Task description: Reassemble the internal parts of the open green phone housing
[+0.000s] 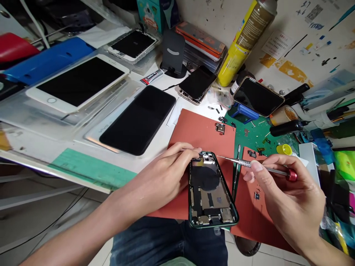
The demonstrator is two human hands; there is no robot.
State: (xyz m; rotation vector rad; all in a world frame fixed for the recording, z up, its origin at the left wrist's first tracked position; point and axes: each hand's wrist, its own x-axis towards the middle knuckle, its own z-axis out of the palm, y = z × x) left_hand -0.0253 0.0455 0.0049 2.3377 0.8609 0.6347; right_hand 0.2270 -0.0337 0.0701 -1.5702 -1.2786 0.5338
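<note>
Opened phone housing (pixel 212 190), its inner parts exposed, sits over a red mat (pixel 205 129) at the desk's front edge, lower end toward the person's lap. The left hand (pixel 166 171) has its fingers bunched at the housing's upper left corner; whether they pinch the rim or a small part cannot be told. The right hand (pixel 287 192) pinches a slim metal screwdriver (pixel 244 163) between thumb and fingers, its tip just beside the upper right corner, apparently not touching. Fine work at that upper end seems in hand; the next move likely calls for a steady housing and a carefully aimed tip. Further out, a small metal part (pixel 220 128) lies on the mat, a dark phone (pixel 138 122) rests to the left, and a yellow can (pixel 235 51) stands behind.
</note>
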